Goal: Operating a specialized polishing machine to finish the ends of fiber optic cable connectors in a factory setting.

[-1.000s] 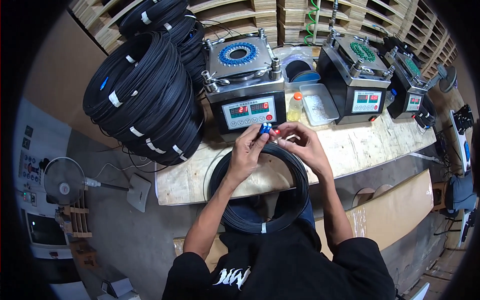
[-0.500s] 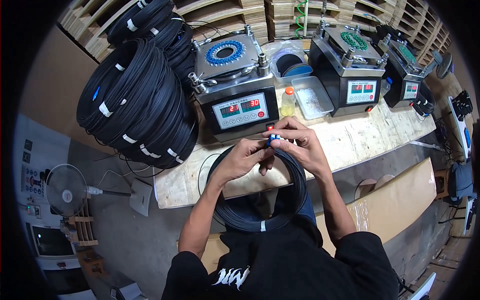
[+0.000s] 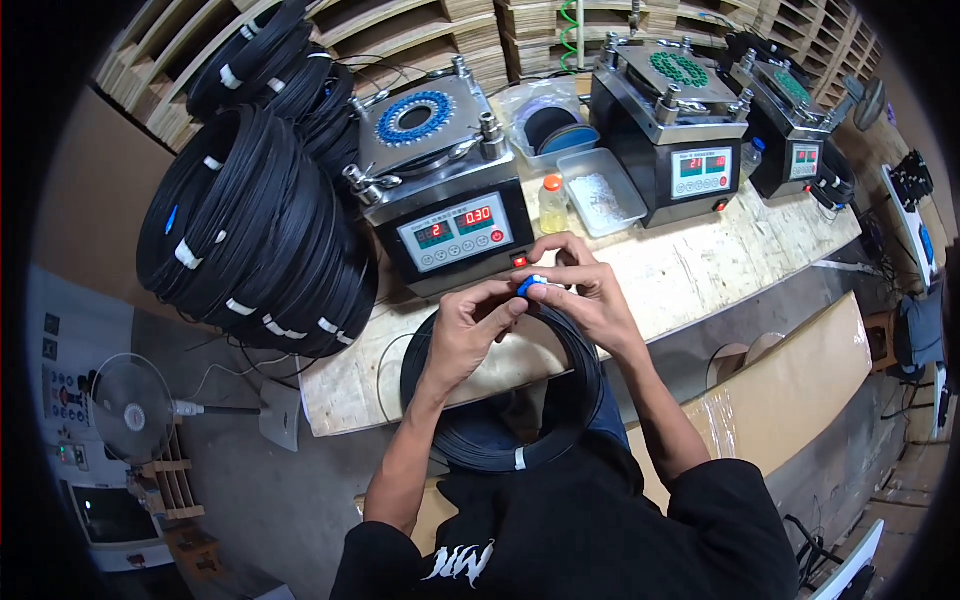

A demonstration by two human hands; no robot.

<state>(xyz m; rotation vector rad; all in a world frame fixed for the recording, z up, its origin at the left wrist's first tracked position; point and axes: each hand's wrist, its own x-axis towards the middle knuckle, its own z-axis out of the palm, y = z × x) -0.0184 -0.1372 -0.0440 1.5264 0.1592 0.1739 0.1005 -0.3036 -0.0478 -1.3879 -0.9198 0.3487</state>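
Note:
At the front edge of the bench, both my hands are closed with their fingertips together around a small blue connector [image 3: 529, 287] with white parts. My left hand [image 3: 462, 335] pinches it from the left, and my right hand [image 3: 592, 305] grips its right side between thumb and fingers. Much of the connector is hidden by the fingers. Below them a coil of black cable [image 3: 497, 457] lies across my lap and leans on the bench edge, tied with a white band.
Ahead stands a polishing machine [image 3: 400, 208] with a ring of blue connectors on top. Two similar machines with green parts [image 3: 680, 68] stand to the right. Between them are an orange-capped bottle [image 3: 553, 207] and a plastic tub [image 3: 625, 212]. Black cable coils [image 3: 262, 240] are stacked left.
The view has shifted, so the bench machines appear farther left. Both hands still hold the blue connector, which now sits at a different angle between the fingertips.

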